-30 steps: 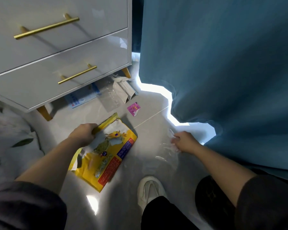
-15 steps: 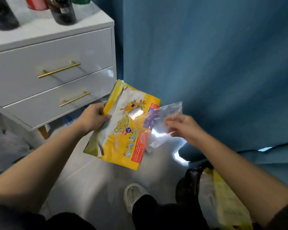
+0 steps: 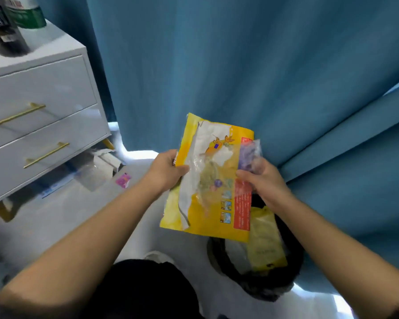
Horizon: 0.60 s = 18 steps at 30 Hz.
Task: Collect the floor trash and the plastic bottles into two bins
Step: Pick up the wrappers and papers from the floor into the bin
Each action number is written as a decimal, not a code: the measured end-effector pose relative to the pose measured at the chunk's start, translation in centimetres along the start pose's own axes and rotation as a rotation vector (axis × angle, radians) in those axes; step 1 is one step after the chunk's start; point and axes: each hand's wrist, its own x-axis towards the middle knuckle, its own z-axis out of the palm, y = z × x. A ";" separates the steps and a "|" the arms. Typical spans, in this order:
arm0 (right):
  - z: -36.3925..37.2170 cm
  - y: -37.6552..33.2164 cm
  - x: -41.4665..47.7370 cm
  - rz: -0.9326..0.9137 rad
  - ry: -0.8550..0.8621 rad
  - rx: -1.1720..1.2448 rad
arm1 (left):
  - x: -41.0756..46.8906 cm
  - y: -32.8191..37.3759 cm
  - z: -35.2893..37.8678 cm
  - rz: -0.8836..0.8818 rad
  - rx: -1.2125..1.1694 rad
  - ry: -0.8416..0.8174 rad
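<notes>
Your left hand [image 3: 168, 171] grips the bag [image 3: 207, 192] at its left edge, thumb on the front, fingers behind. The bag is yellow and held up off the floor, nearly upright. It has a torn white strip down its left side and a red panel on the right.

Your right hand [image 3: 264, 183] pinches a clear wrapper [image 3: 251, 153] against the bag's right edge. The wrapper overlaps the bag's upper right corner and sticks up above your fingers. Whether those fingers also clasp the bag itself, I cannot tell.

The bin [image 3: 217, 254] is black and stands on the floor just below the bag and your right forearm, close to the blue curtain [image 3: 240, 65]. A pale yellow packet [image 3: 265, 245] lies inside it. The bag's lower edge hangs over the bin's mouth.

To the left are white drawers [image 3: 44, 88] with gold handles. On top stand a dark bottle [image 3: 5, 35] and a green bottle [image 3: 28, 17], both cut off by the frame.

On the floor under and beside the drawers, all blurred:
- a pink scrap [image 3: 123, 180]
- clear film [image 3: 91, 174]
- a white box [image 3: 108, 158]
- a blue-and-white sheet [image 3: 53, 189]

Your white shoe [image 3: 158, 256] and black-clad knee [image 3: 143, 291] show at bottom centre.
</notes>
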 end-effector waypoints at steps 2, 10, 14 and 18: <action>-2.1 1.8 -0.8 0.011 0.114 -0.047 | 0.0 0.5 2.6 0.018 0.124 -0.053; -6.2 8.3 -2.4 0.040 0.205 -0.159 | -0.3 0.1 9.9 -0.013 0.602 -0.421; -7.2 9.2 -1.9 0.077 0.130 -0.139 | 0.3 0.5 11.3 -0.094 0.607 -0.512; -7.6 9.3 -1.2 0.169 0.006 -0.162 | 0.6 1.1 10.6 -0.238 0.483 -0.660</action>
